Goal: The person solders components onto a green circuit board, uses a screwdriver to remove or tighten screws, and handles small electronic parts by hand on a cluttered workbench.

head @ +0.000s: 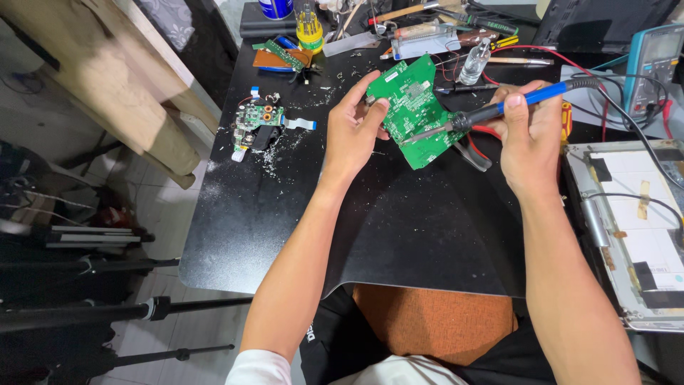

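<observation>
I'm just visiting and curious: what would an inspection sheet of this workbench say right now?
Surface: black table, dusted with white flecks and scraps.
Job's things: green circuit board held tilted; soldering iron with blue handle, its tip on the board.
Clutter: small circuit board at the left; screwdrivers, a clear bottle and a meter along the back; an opened panel at the right.
Grips: left hand pinches the green board's edge; right hand is wrapped around the iron.
Cables: black iron cord; red wires near the meter.
Surroundings: tripod legs on the tiled floor at the left; orange seat below.
</observation>
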